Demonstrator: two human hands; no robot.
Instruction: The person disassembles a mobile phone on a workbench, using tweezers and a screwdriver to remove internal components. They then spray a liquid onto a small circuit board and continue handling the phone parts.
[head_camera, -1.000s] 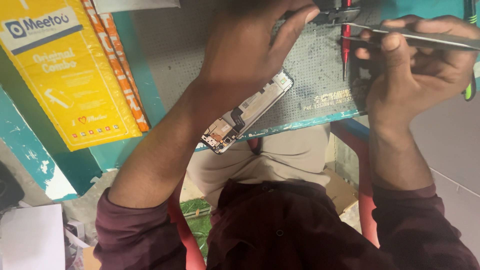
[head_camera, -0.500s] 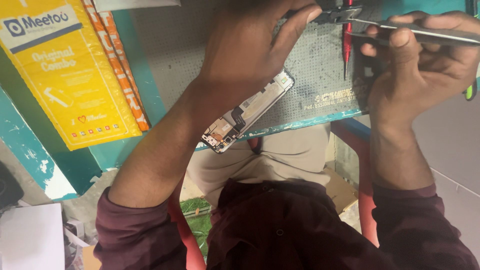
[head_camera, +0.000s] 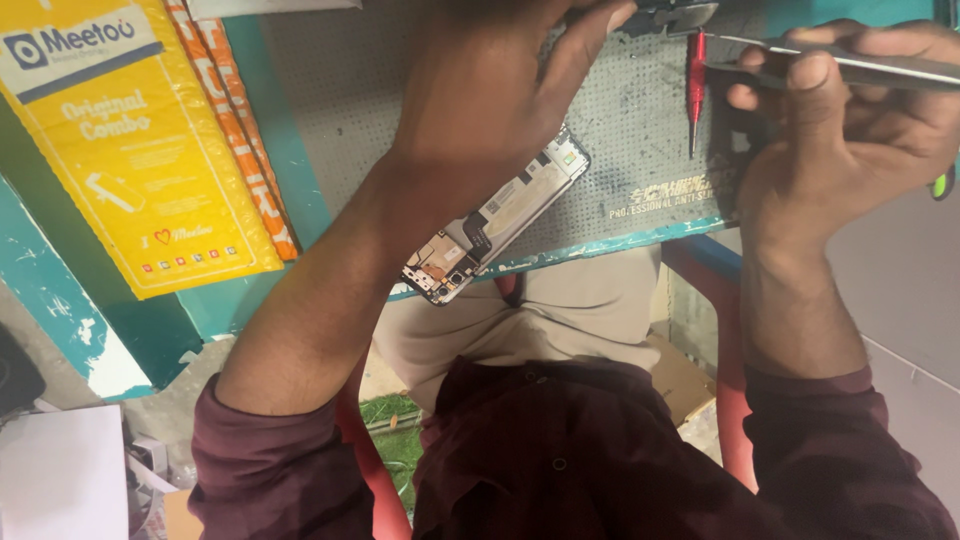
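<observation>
Person's left hand (head_camera: 490, 110) is reaching fwd, forearm stretched diagonally, fingers curled w/ one fingertip extended up top. Right hand (head_camera: 850, 130) is sitting well apart at the right, wrist bent, fingers pinching closed; both arms are wearing dark maroon sleeves pushed up

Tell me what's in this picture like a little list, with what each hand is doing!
Left hand: left hand lies over the opened phone, fingertips by a small metal part
Right hand: right hand pinches tweezers
Between the hands: red screwdriver on the grey work mat
Far left: yellow packet
Phone: back off, insides showing, one end over the mat's edge
</observation>
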